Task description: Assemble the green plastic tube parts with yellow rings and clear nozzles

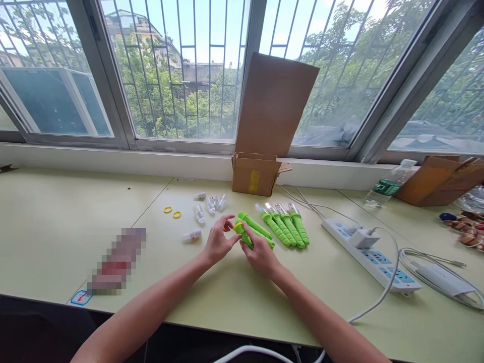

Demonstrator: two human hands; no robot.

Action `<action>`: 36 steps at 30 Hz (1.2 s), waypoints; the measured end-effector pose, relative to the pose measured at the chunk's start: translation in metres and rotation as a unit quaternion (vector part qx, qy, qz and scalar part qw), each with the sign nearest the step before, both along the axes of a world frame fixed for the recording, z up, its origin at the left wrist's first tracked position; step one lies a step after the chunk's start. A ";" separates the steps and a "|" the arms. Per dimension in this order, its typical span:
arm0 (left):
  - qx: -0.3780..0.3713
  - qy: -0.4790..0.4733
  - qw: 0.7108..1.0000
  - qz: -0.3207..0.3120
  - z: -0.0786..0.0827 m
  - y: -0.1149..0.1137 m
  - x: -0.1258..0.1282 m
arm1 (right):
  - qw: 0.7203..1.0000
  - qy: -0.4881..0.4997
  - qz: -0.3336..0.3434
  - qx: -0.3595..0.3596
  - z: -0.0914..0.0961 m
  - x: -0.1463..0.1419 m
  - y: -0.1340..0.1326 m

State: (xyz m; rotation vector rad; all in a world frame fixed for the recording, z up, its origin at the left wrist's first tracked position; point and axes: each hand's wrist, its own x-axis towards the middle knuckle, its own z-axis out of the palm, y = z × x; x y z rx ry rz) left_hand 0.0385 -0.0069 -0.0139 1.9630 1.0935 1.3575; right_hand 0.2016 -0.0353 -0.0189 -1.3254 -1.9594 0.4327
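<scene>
Here we are at the pale bench (212,302), and the action sits right in the middle: the right hand (260,254) has its fingers wrapped round a green handle (241,230), ring end tipped toward the far left. A yellow band (237,226) circles that end, and the left hand (220,239) comes in from the left, thumb and fingers parted around the tip; whether the thumb actually presses on it, I can't tell. This handle looks light and stiff, likely smooth moulded plastic, a touch slippery perhaps but hardly fragile. The ridged barrel looks the best place to hold it, leaving the banded end free for the other hand; the band itself looks thin and springy, one for fingertips. So the handle lies between the two hands, inside the right-hand grip and just right of the left fingertips. Close beyond it, partly behind the right hand, lie more green handles (257,225); off to the right, four capped green pieces (287,224) line up side by side. Over on the left it's clear caps (199,214) scattered about, with two loose yellow rings (172,212) farther left again.
</scene>
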 end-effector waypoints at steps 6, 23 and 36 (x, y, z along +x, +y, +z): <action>0.003 0.002 1.000 0.023 -0.001 0.000 0.000 | 1.000 -0.010 0.007 -0.012 0.001 -0.002 -0.002; 0.006 0.012 0.999 0.048 -0.002 -0.003 0.001 | 0.990 -0.136 0.000 0.036 0.003 -0.001 -0.003; 0.033 0.002 0.998 0.051 -0.001 -0.003 0.001 | 0.993 -0.111 0.002 0.034 0.004 -0.004 -0.006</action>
